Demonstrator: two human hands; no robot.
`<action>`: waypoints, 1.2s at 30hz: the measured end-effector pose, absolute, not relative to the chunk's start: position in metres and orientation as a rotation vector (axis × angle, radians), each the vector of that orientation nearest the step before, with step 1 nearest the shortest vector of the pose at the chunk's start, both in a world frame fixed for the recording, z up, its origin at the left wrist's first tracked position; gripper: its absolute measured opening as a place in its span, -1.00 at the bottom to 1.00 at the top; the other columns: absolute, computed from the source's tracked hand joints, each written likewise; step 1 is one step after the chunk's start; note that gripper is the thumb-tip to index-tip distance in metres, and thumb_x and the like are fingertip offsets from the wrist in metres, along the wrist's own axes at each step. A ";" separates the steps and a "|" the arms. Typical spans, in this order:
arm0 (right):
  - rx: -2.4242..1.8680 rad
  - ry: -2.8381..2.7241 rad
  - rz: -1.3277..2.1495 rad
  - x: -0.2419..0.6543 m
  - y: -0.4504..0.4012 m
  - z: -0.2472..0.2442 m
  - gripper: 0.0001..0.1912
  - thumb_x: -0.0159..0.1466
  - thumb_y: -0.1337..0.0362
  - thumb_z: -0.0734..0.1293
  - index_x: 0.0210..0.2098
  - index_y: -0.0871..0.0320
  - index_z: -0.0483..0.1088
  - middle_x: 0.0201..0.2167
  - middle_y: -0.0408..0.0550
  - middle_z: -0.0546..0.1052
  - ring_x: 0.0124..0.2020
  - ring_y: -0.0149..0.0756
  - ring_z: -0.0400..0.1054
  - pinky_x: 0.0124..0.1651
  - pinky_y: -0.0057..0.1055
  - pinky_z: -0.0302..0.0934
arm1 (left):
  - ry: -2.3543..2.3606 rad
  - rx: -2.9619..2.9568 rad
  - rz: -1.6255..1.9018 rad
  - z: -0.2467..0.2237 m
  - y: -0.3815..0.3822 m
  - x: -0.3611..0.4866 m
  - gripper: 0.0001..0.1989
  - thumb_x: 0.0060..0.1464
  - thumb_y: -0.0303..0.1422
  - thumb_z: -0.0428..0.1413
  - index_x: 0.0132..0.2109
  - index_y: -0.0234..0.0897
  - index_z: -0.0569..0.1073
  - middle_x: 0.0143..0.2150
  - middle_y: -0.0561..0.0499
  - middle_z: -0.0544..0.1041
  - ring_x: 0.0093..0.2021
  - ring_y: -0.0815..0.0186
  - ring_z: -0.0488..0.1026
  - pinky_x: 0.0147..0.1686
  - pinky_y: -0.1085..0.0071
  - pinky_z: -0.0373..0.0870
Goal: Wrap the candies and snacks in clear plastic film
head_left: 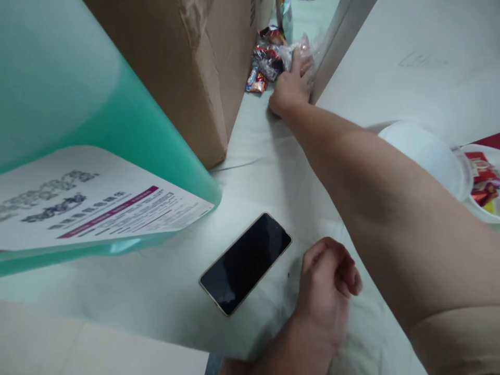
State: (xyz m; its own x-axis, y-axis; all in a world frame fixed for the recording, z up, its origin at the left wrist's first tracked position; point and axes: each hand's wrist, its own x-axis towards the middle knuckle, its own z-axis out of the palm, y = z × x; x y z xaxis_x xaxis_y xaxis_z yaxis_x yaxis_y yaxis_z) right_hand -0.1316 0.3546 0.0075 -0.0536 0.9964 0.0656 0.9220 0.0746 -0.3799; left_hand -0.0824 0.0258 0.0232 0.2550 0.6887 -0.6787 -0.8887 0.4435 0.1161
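Observation:
My right hand (292,86) reaches far forward between the cardboard box and the white panel. Its fingers are on a crinkled clear plastic bag (304,49), with the thumb side partly hidden. Beside it lies a pile of small wrapped snacks (267,54) in shiny red, dark and orange packaging. Closer in, my left hand (326,281) rests over the pale cloth with its fingers loosely curled in and nothing visible in them. Just left of that hand, a black smartphone (246,264) with a thin gold edge lies screen up.
A big jug of green liquid (164,140) with a white label stands at the left. Behind it is a brown cardboard box (211,78). At the right are a white panel (398,62), a round white lid (424,156) and a white tub (480,208) holding red packets.

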 end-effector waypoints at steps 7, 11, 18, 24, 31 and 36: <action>-1.794 -2.145 0.238 -0.129 0.338 0.016 -0.41 0.37 0.46 0.29 0.22 0.86 0.11 0.48 0.65 -0.10 0.57 0.19 -0.28 0.57 -0.03 -0.36 | 0.710 -0.290 1.140 0.022 0.023 -0.094 -0.74 -0.19 -0.32 0.26 -0.58 -0.25 0.31 -0.67 0.16 0.21 -0.65 0.52 0.14 -0.58 0.48 -0.02; -1.772 -2.135 0.207 -0.123 0.326 0.022 -0.42 0.38 0.47 0.25 0.23 0.84 0.06 0.48 0.63 -0.08 0.57 0.19 -0.29 0.58 -0.09 -0.39 | 0.692 -0.267 1.162 0.024 0.019 -0.094 -0.73 -0.14 -0.30 0.26 -0.56 -0.27 0.32 -0.65 0.16 0.22 -0.64 0.53 0.13 -0.56 0.51 0.00; -1.701 -2.105 0.220 -0.121 0.296 0.031 -0.55 0.40 0.40 0.27 0.19 0.59 0.21 0.44 0.40 0.10 0.53 -0.07 -0.10 0.60 -0.26 -0.24 | 0.668 -0.205 1.184 0.032 0.010 -0.085 -0.71 -0.11 -0.28 0.27 -0.53 -0.28 0.31 -0.65 0.18 0.20 -0.63 0.54 0.13 -0.54 0.53 0.03; -1.518 -2.106 0.272 -0.073 0.195 0.044 -0.51 0.32 0.38 0.29 0.22 0.36 0.26 0.38 0.26 0.20 0.46 -0.16 0.07 0.58 -0.22 -0.09 | 0.671 -0.316 1.305 0.032 0.012 -0.077 -0.77 0.00 -0.38 0.18 -0.52 -0.28 0.30 -0.64 0.18 0.21 -0.63 0.55 0.14 -0.55 0.55 0.07; -0.919 -2.156 0.108 0.106 0.000 0.038 -0.36 0.22 0.39 0.31 0.29 0.03 0.28 0.11 0.19 0.42 0.25 0.06 0.36 0.21 0.06 0.42 | 0.422 -0.009 1.170 0.037 0.012 -0.056 -0.61 0.00 -0.04 0.31 -0.15 -0.23 0.56 -0.15 -0.03 0.64 -0.18 0.24 0.60 -0.14 0.29 0.54; -0.968 -2.082 0.315 0.174 -0.066 0.008 -0.70 0.18 0.43 0.29 -0.17 -0.03 0.49 -0.06 0.01 0.56 0.18 0.04 0.47 0.18 0.13 0.45 | 0.583 0.338 1.005 0.027 -0.005 -0.003 -0.58 -0.15 -0.13 0.43 -0.19 -0.27 0.57 -0.32 -0.03 0.63 -0.24 0.19 0.63 -0.22 0.34 0.54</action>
